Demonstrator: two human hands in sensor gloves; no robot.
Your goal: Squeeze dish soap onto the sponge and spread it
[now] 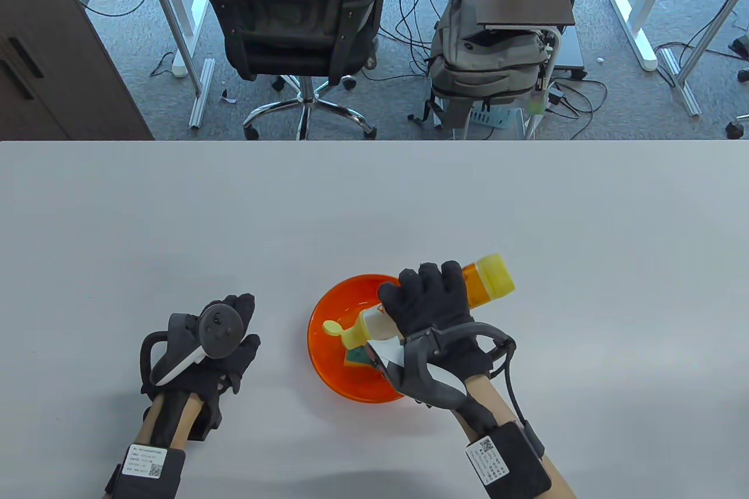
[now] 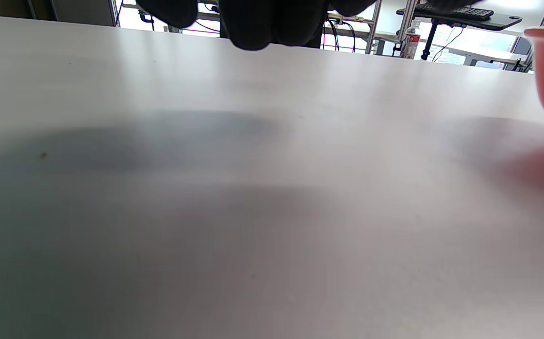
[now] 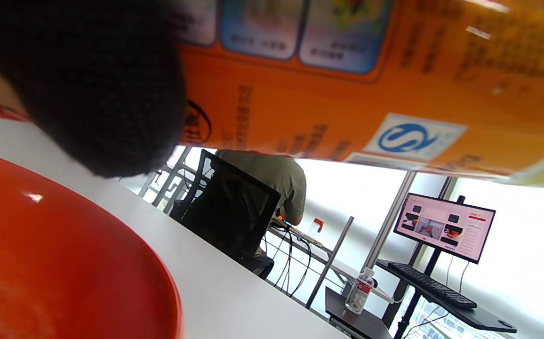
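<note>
The dish soap bottle (image 1: 462,294) is tipped on its side over the near right part of the surface (image 1: 374,200), with its flip cap open and its spout aimed down into the orange bowl (image 1: 327,358). The right hand (image 1: 430,306) wraps around the bottle's middle, gripping it. A bottle like this is probably light, soft-walled plastic with a slick label, so the mid-body hold looks right for squeezing. Just under the spout, the sponge (image 1: 356,356) lies in the bowl, a green and yellow corner showing; it should be soft and yielding, best pressed from above when spreading. To the left, well apart from the bowl, the left hand (image 1: 205,347) rests on the surface holding nothing, fingers loosely curled. Beyond the far edge stand an office chair (image 1: 292,13) and a grey backpack (image 1: 485,60).
</note>
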